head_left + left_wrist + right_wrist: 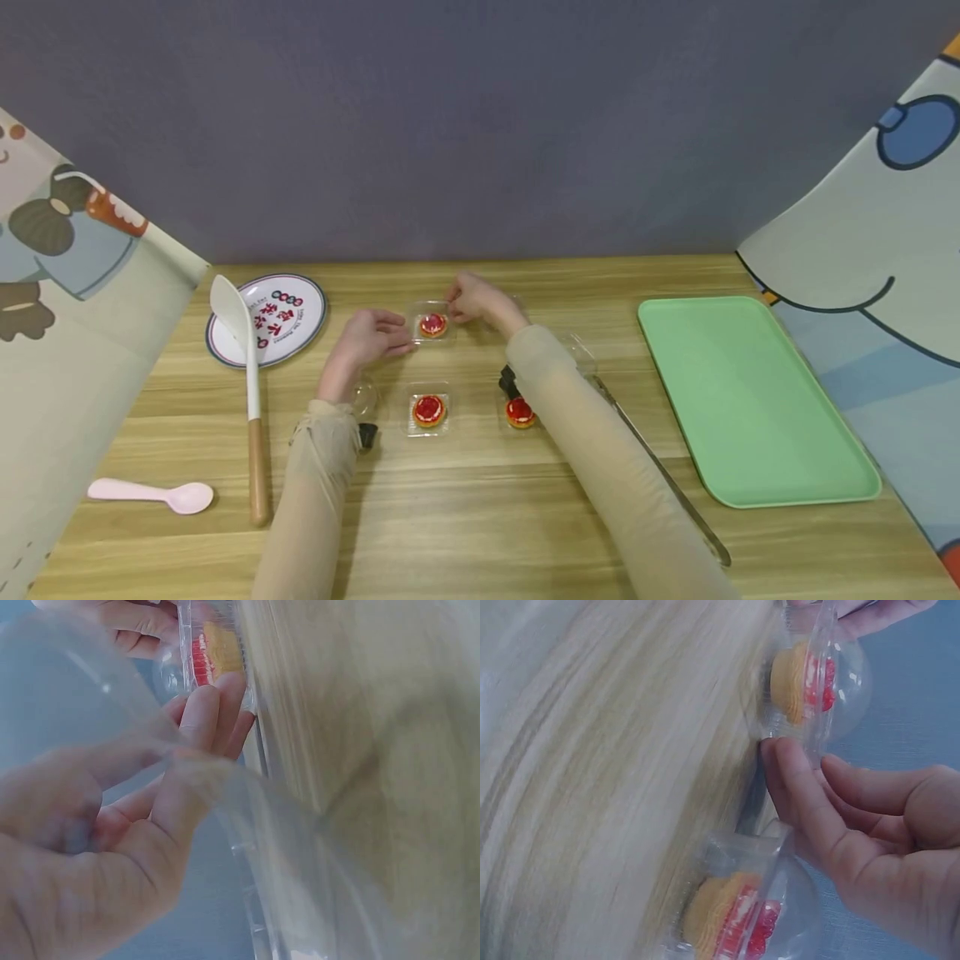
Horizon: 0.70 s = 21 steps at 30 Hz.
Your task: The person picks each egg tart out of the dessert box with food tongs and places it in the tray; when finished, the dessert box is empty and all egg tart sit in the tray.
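A small tart with a red top sits in a clear plastic box at the back middle of the table. My left hand pinches the left edge of this box with its fingertips. At the opposite edge, the thumb and fingers of my right hand grip the rim, and a domed clear lid covers the tart in the right wrist view. Close beside the right hand stands another boxed tart, mostly hidden by that hand in the head view. Blurred clear plastic crosses the left wrist view.
Two more boxed tarts lie nearer, one partly behind my right sleeve. Left are a plate under a white ladle with a wooden handle, and a pink spoon. A green tray and a long metal utensil lie right.
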{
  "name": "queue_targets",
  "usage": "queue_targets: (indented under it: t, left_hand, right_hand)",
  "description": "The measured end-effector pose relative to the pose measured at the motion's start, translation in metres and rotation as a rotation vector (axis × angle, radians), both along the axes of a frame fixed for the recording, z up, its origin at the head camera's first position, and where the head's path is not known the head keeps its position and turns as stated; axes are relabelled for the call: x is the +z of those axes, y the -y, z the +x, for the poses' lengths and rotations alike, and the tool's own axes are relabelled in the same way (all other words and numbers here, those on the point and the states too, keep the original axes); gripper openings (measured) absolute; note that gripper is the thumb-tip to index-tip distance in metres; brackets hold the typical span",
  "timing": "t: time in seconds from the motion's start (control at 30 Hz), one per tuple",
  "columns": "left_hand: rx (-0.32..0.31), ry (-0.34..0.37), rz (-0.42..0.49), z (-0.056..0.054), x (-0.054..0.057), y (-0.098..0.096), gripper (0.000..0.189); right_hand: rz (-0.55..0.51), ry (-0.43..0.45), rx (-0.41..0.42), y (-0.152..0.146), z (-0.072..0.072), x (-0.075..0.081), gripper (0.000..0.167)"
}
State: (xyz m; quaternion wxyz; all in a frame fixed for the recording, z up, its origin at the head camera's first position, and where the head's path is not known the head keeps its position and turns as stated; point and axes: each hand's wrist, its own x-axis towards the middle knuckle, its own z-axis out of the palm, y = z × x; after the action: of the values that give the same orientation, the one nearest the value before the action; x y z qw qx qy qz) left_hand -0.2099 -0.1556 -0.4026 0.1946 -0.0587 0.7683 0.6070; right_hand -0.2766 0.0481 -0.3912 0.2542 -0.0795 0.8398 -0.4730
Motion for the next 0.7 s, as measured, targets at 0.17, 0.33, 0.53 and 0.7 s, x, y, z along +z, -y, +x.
queue_targets:
  t: [0.17, 0.33, 0.53, 0.7]
  left_hand:
    - [0.009, 0.006, 0.021, -0.0006, -0.0022, 0.0001, 0.048]
    - [0.010, 0.006, 0.024, -0.0001, -0.0024, 0.0004, 0.047]
    - [0.009, 0.006, 0.009, 0.0003, -0.0017, 0.0001, 0.047]
    - [0.015, 0.002, 0.005, -0.0001, -0.0023, -0.0001, 0.046]
  right_hand:
    - [-0.018, -0.003, -0.009, -0.0019, -0.0004, -0.0024, 0.028]
    - [-0.035, 0.018, -0.017, -0.0037, 0.0000, -0.0022, 0.024]
    - [-0.035, 0.031, -0.019, -0.0040, 0.0004, -0.0002, 0.024]
    - [-0.048, 0.052, -0.037, -0.0049, -0.0001, 0.0006, 0.029]
